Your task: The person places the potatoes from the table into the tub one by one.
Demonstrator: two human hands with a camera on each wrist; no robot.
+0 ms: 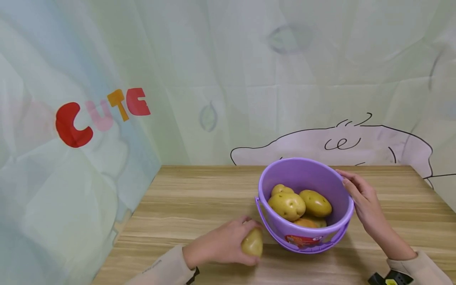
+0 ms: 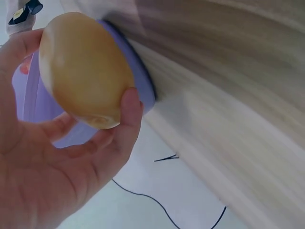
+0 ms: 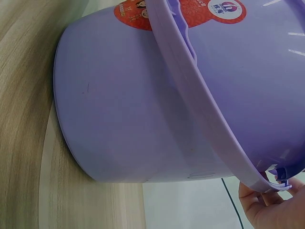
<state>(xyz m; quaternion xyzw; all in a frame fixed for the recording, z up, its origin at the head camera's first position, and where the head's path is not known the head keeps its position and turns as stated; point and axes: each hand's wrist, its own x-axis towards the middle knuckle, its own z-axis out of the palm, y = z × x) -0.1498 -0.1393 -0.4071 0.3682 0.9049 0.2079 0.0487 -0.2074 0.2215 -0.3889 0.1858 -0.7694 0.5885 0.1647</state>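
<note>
My left hand (image 1: 228, 242) grips a potato (image 1: 253, 242) between thumb and fingers, just left of a purple bucket (image 1: 303, 237) on the table. In the left wrist view, the smooth yellow-brown potato (image 2: 86, 69) sits in the curled fingertips, with part of the bucket behind it. Several more potatoes (image 1: 287, 206) lie inside the bucket; the lowest are partly hidden. My right hand (image 1: 365, 202) holds the bucket's rim on its right side. In the right wrist view, the fingers of the right hand (image 3: 274, 205) curl at the rim beside the handle's joint.
The bucket's purple handle (image 1: 310, 249) hangs down across its front, over a red label (image 1: 303, 240). Beneath is a wood-grain table (image 1: 192, 190). A printed cloth backdrop (image 1: 213, 79) rises behind the table and along its left side.
</note>
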